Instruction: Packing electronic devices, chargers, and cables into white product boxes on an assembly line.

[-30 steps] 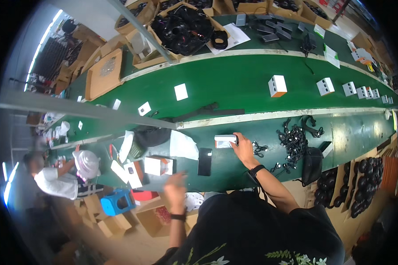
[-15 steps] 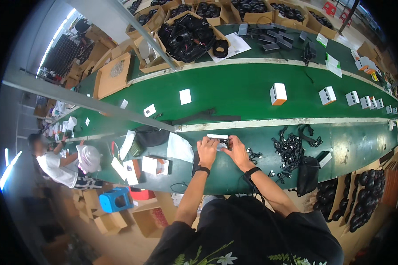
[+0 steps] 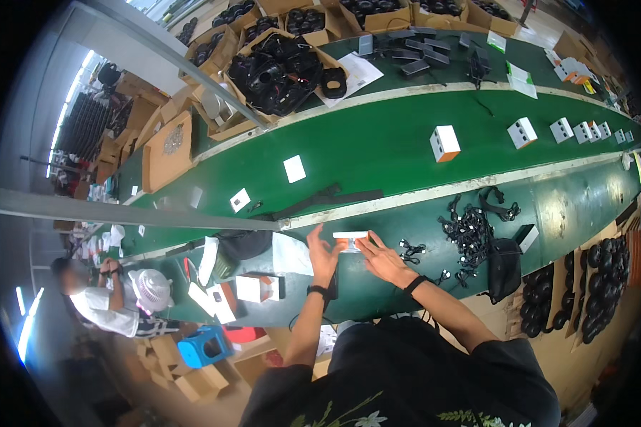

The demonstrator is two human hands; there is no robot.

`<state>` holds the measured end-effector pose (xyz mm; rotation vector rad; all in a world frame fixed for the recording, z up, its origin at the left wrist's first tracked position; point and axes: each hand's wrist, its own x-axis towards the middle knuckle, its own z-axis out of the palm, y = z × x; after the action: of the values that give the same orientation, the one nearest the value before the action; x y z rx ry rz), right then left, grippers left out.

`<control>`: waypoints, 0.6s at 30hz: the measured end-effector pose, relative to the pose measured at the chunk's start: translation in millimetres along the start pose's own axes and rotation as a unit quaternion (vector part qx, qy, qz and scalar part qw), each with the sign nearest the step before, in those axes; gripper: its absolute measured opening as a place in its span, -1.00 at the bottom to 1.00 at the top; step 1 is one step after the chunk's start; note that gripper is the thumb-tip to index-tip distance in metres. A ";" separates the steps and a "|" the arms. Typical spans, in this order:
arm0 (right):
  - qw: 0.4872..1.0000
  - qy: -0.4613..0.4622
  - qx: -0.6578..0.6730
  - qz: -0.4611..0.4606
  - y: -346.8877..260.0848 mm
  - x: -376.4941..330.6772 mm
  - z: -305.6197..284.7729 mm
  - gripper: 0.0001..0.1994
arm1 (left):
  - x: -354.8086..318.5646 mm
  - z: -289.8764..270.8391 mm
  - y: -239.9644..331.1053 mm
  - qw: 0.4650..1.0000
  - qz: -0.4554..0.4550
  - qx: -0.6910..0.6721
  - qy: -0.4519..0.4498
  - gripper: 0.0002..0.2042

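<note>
A small white box (image 3: pixel 350 235) with an orange side is between my hands over the near worktop. My right hand (image 3: pixel 383 260) grips its right end, fingers laid over the front. My left hand (image 3: pixel 322 256) is at the box's left end, fingers apart, with the thumb reaching to its front edge. Something clear or pale shows under the box, too small to make out. To the left lies a white plastic bag (image 3: pixel 290 254). A small bundle of black cables (image 3: pixel 412 250) sits just right of my right hand.
On the green belt (image 3: pixel 377 153) stand white-and-orange boxes (image 3: pixel 445 144). A black cable heap (image 3: pixel 470 231) and black pouch (image 3: pixel 504 267) lie right. More boxes (image 3: pixel 258 288) stand left, near a co-worker (image 3: pixel 107 306) and a fan (image 3: pixel 151 290). A metal post (image 3: pixel 142 215) crosses at left.
My left fingers have spread away from the box. Dark contents showed in it before; now its white face and orange side show. The whole view has tilted, and the co-worker's hands have moved.
</note>
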<state>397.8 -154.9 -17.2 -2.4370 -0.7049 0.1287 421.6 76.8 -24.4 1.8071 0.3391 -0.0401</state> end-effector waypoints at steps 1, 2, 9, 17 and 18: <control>1.000 -0.020 0.001 0.004 3.7 -0.2 0.3 -0.31 | 11.6 4.1 9.5 0.989 0.075 0.117 -0.040 -0.15; 0.999 -0.041 0.003 0.009 7.5 -0.8 1.0 -0.31 | 21.5 8.8 19.8 0.958 0.147 0.232 -0.081 -0.13; 0.995 -0.071 0.069 0.011 26.8 -4.6 1.1 -0.41 | 56.5 -23.9 18.2 0.800 0.407 0.317 -0.306 -0.38; 0.993 0.099 0.068 0.018 33.3 1.3 1.6 -0.67 | 52.6 -16.8 10.5 0.748 0.462 0.380 -0.288 -0.36; 0.994 0.104 0.026 0.026 34.8 -2.6 2.2 -0.64 | 49.5 -15.9 11.6 0.749 0.460 0.379 -0.289 -0.36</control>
<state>410.9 -178.9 -39.0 -2.3774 -0.5385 -0.0835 469.4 99.6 -19.4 2.4428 -1.2013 -0.0430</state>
